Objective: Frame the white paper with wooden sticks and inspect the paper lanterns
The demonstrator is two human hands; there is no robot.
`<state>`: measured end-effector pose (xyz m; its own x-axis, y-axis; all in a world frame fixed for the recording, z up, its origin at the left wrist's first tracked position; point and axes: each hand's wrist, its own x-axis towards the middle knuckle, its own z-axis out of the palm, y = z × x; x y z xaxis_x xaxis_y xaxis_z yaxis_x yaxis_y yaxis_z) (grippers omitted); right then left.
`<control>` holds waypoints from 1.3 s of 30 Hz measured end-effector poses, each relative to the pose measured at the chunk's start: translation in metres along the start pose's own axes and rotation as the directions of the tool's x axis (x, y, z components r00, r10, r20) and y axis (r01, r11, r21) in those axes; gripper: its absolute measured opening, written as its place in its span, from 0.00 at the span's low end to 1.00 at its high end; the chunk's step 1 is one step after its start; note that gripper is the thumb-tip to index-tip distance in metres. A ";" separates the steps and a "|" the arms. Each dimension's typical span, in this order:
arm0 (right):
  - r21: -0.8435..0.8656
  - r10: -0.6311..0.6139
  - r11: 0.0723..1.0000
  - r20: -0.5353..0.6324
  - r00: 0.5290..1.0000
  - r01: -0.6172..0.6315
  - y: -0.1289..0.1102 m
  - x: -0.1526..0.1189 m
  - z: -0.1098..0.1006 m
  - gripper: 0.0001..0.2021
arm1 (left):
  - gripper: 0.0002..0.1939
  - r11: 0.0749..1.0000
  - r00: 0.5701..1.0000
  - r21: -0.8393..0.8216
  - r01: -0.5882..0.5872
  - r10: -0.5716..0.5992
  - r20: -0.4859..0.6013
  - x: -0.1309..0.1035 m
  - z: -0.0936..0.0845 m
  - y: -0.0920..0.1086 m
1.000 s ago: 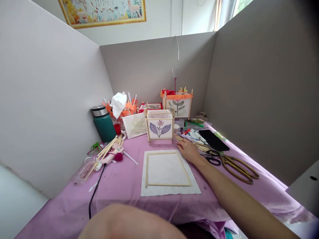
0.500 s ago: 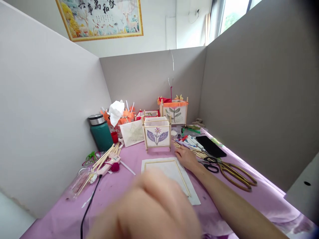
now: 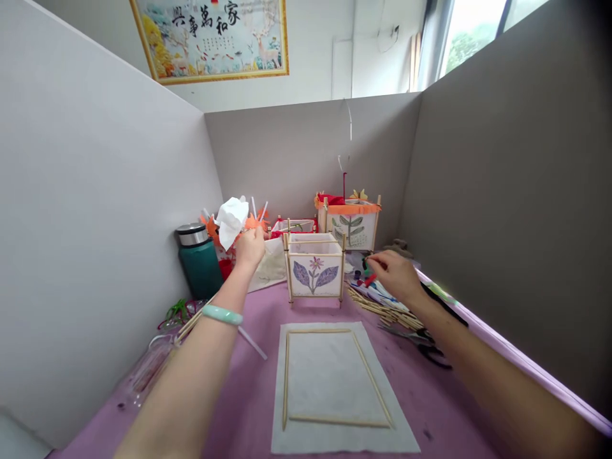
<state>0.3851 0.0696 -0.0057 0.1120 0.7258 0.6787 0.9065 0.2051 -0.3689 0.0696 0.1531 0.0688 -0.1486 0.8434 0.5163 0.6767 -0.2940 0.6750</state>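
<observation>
My left hand [image 3: 251,248], with a pale green bangle [image 3: 222,314] on its forearm, reaches to the back left beside a crumpled white tissue [image 3: 232,220]. Its fingers look closed; what they hold, if anything, is hidden. My right hand [image 3: 394,275] pinches at the back right, above the pens, and I cannot make out what is between its fingertips. Between the hands stands a stick-framed paper lantern [image 3: 315,271] with a purple flower picture. In front lies a white paper sheet [image 3: 335,376], with thin sticks laid on it as a four-sided frame.
At the left are a green bottle [image 3: 198,264] and a white straw [image 3: 252,343]. Wooden sticks [image 3: 387,312] and black-handled scissors [image 3: 433,354] lie at the right. An orange-trimmed lantern [image 3: 354,226] stands behind. Grey partitions [image 3: 306,153] enclose the table.
My left hand has moved from close in front of the camera to the back left. My right hand has lifted and moved farther back. The view has shifted, showing the whole sheet.
</observation>
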 end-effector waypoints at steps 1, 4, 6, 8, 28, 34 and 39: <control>0.005 -0.027 1.000 -0.020 0.999 0.027 -0.004 0.015 -0.003 0.13 | 0.21 0.979 0.998 0.199 -0.043 0.032 0.061 0.010 0.006 -0.011; -0.003 -0.141 0.990 -0.001 0.990 0.141 -0.027 0.064 -0.005 0.13 | 0.16 0.925 0.988 0.365 -0.101 0.051 0.144 0.031 0.024 -0.037; -0.022 -0.229 0.973 0.066 0.971 0.231 -0.047 0.097 0.000 0.14 | 0.15 0.909 0.984 0.405 -0.103 0.032 0.176 0.041 0.034 -0.050; -0.057 -0.299 0.948 0.176 0.938 0.313 -0.066 0.131 0.008 0.14 | 0.16 0.886 0.977 0.450 -0.111 0.014 0.215 0.048 0.041 -0.059; -0.139 -0.273 0.794 0.788 0.552 0.592 -0.100 0.225 0.120 0.12 | 0.14 0.748 0.894 0.557 -0.361 0.108 0.435 0.044 0.015 -0.038; -0.210 -0.320 0.793 0.656 0.684 0.572 -0.105 0.224 0.110 0.11 | 0.14 0.739 0.901 0.573 -0.354 0.106 0.420 0.039 0.014 -0.036; -0.264 -0.324 0.810 0.542 0.775 0.523 -0.109 0.224 0.099 0.12 | 0.15 0.753 0.904 0.558 -0.349 0.112 0.413 0.038 0.013 -0.037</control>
<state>0.2716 0.2752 0.1239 -0.4278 0.8520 0.3018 0.9005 0.3729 0.2237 0.0485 0.2023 0.0568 0.2394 0.9149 0.3251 0.9639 -0.2643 0.0339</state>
